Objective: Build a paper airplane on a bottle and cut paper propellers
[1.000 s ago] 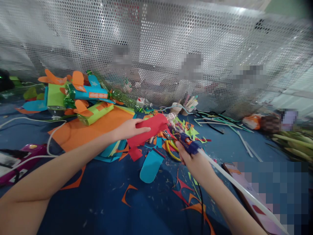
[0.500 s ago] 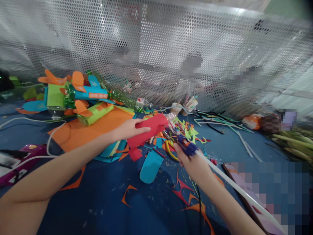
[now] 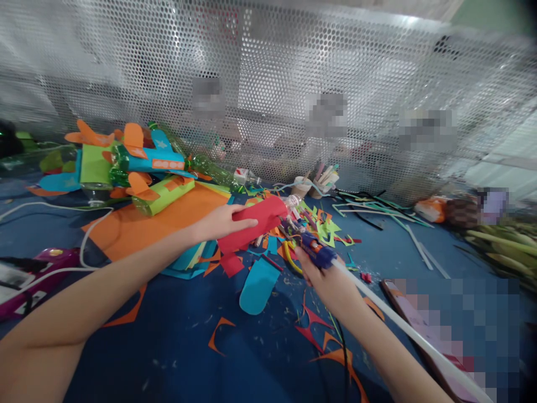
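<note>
My left hand (image 3: pixel 220 223) is wrapped over a plastic bottle (image 3: pixel 260 217) covered in red paper, its clear neck pointing right and away. In my right hand (image 3: pixel 325 277) is a blue glue gun (image 3: pixel 318 250) with a long white glue stick (image 3: pixel 403 324) sticking out of its back. The gun's nozzle is close to the bottle's neck end; whether they touch I cannot tell. Below the bottle lies a blue paper piece (image 3: pixel 259 288) with a rounded end. A yellow curved handle (image 3: pixel 291 257) shows beside the gun.
Paper-wrapped bottle planes (image 3: pixel 155 159) and orange sheets (image 3: pixel 121 226) are at the left. Paper scraps (image 3: pixel 327 226) lie behind the gun, with cups of pens (image 3: pixel 325 182) near the perforated metal screen (image 3: pixel 268 84). A phone (image 3: pixel 413 322) lies at right; a black cord (image 3: pixel 344 352) trails at front.
My right hand and the glue gun have shifted very slightly to the left and down. My left hand and the red bottle look the same.
</note>
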The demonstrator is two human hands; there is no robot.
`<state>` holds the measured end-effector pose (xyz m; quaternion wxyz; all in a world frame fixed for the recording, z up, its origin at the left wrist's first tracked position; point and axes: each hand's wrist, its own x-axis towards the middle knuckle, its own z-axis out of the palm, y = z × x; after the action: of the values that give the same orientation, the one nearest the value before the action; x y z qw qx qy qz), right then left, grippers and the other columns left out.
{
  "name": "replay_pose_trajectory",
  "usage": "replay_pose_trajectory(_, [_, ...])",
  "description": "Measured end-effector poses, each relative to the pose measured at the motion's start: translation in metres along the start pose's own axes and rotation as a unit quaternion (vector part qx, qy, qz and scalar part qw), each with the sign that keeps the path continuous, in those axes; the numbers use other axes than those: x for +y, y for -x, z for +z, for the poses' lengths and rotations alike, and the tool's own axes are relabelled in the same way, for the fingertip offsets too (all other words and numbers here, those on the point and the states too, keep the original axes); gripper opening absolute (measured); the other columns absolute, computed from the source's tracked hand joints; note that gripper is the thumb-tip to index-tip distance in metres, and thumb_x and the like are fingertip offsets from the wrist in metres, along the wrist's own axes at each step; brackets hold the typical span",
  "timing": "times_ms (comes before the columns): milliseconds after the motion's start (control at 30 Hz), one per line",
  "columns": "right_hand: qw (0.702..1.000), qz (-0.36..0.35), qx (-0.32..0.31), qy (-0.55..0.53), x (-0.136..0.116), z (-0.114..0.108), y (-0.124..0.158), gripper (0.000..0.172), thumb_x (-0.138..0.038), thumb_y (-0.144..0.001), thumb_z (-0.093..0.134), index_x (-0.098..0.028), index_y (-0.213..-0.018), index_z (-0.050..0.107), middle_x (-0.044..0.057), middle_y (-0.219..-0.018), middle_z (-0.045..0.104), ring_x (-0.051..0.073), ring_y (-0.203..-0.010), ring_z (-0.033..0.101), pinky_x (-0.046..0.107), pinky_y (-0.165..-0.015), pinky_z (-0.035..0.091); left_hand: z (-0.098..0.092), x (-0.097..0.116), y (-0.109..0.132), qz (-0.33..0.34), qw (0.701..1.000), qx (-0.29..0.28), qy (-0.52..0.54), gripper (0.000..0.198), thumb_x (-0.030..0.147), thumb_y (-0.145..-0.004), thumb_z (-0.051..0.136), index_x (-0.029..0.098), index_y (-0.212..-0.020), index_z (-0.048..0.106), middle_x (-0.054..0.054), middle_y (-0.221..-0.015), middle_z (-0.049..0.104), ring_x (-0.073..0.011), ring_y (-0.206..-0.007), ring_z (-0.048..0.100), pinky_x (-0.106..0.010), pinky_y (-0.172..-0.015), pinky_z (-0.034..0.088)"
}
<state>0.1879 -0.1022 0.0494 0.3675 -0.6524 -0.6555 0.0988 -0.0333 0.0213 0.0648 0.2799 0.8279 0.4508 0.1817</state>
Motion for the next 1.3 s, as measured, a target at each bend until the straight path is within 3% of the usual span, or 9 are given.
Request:
replay_pose_trajectory(233, [0.999, 0.006, -0.043, -0.005, 0.0, 0.006, 0.005, 0.033, -0.051, -0.083, 0.046, -0.02, -0.09, 0.058, 0.0, -0.056, 0.058, 0.019, -0.054, 0.058, 0.028, -0.049, 0.041, 0.001, -0.002, -0.001, 0.011, 1.0, -0.003, -0.008, 0.068, 0.063, -0.074, 0.045, 0.015, -0.122, 0.052, -0.011, -0.117, 0.06, -0.0246, -0.1, 0.057, -0.031, -0.082, 0.044])
replay_pose_trajectory(367, [0.999, 0.011, -0.037, -0.001, 0.0, 0.006, 0.004, 0.036, -0.052, -0.083, 0.046, -0.02, -0.09, 0.058, 0.002, -0.059, 0.06, 0.02, -0.059, 0.06, 0.029, -0.052, 0.043, 0.0, -0.001, -0.001, 0.007, 1.0, -0.001, 0.0, 0.068, 0.064, -0.073, 0.047, 0.016, -0.122, 0.052, -0.011, -0.118, 0.059, -0.0247, -0.101, 0.057, -0.031, -0.082, 0.044])
replay_pose_trajectory(600, [1.0, 0.02, 0.015, 0.019, -0.001, -0.001, -0.001, 0.033, -0.049, -0.082, 0.046, -0.02, -0.088, 0.059, 0.008, -0.086, 0.065, 0.024, -0.08, 0.062, 0.032, -0.068, 0.047, -0.001, 0.002, 0.0, -0.01, 1.0, 0.001, 0.007, 0.069, 0.063, -0.073, 0.048, 0.016, -0.124, 0.051, -0.011, -0.123, 0.057, -0.0264, -0.109, 0.054, -0.033, -0.089, 0.041])
replay_pose_trajectory(767, [0.999, 0.027, 0.01, 0.046, 0.001, -0.006, -0.006, 0.035, -0.051, -0.083, 0.042, -0.021, -0.081, 0.06, 0.009, -0.078, 0.064, 0.026, -0.079, 0.062, 0.032, -0.061, 0.046, -0.001, 0.0, -0.001, -0.001, 1.0, 0.0, 0.006, 0.069, 0.063, -0.073, 0.047, 0.015, -0.124, 0.051, -0.011, -0.125, 0.055, -0.0265, -0.11, 0.053, -0.034, -0.09, 0.041])
replay_pose_trajectory(900, [0.995, -0.007, 0.0, 0.097, 0.008, -0.017, -0.009, 0.034, -0.05, -0.084, 0.041, -0.021, -0.093, 0.057, 0.009, -0.085, 0.062, 0.026, -0.083, 0.061, 0.034, -0.064, 0.047, -0.003, -0.004, -0.003, -0.001, 1.0, -0.013, 0.009, 0.07, 0.063, -0.073, 0.046, 0.015, -0.124, 0.051, -0.011, -0.121, 0.057, -0.0251, -0.103, 0.056, -0.032, -0.085, 0.044])
replay_pose_trajectory(1000, [0.991, -0.048, -0.031, 0.124, 0.022, -0.029, -0.01, 0.037, -0.048, -0.077, 0.055, -0.021, -0.103, 0.053, 0.01, -0.096, 0.058, 0.027, -0.088, 0.059, 0.036, -0.071, 0.047, -0.005, -0.009, -0.005, -0.006, 1.0, -0.019, -0.012, 0.073, 0.064, -0.073, 0.045, 0.015, -0.126, 0.049, -0.012, -0.125, 0.055, -0.0261, -0.107, 0.054, -0.033, -0.088, 0.042])
replay_pose_trajectory(1067, [0.986, -0.062, -0.075, 0.136, 0.035, -0.036, -0.009, 0.036, -0.044, -0.071, 0.063, -0.021, -0.097, 0.055, 0.009, -0.092, 0.056, 0.025, -0.079, 0.06, 0.037, -0.07, 0.047, -0.006, -0.013, -0.006, -0.01, 0.999, -0.029, -0.025, 0.077, 0.066, -0.072, 0.045, 0.013, -0.128, 0.047, -0.014, -0.129, 0.051, -0.0272, -0.112, 0.051, -0.034, -0.092, 0.039])
replay_pose_trajectory(1200, [0.941, -0.031, -0.251, 0.225, 0.062, -0.048, -0.006, 0.035, -0.039, -0.07, 0.064, -0.018, -0.098, 0.057, 0.01, -0.093, 0.055, 0.025, -0.078, 0.06, 0.039, -0.073, 0.047, -0.007, -0.015, -0.008, -0.015, 0.997, -0.058, -0.039, 0.08, 0.068, -0.071, 0.044, 0.011, -0.128, 0.047, -0.015, -0.129, 0.051, -0.0287, -0.114, 0.05, -0.034, -0.091, 0.04])
replay_pose_trajectory(1300, [0.924, -0.014, -0.287, 0.252, 0.07, -0.058, -0.006, 0.043, -0.044, -0.067, 0.066, -0.016, -0.1, 0.061, 0.014, -0.099, 0.059, 0.03, -0.09, 0.059, 0.043, -0.08, 0.044, -0.006, -0.015, -0.007, -0.011, 0.997, -0.067, -0.042, 0.08, 0.066, -0.072, 0.045, 0.01, -0.128, 0.046, -0.015, -0.129, 0.05, -0.0282, -0.113, 0.05, -0.033, -0.092, 0.038])
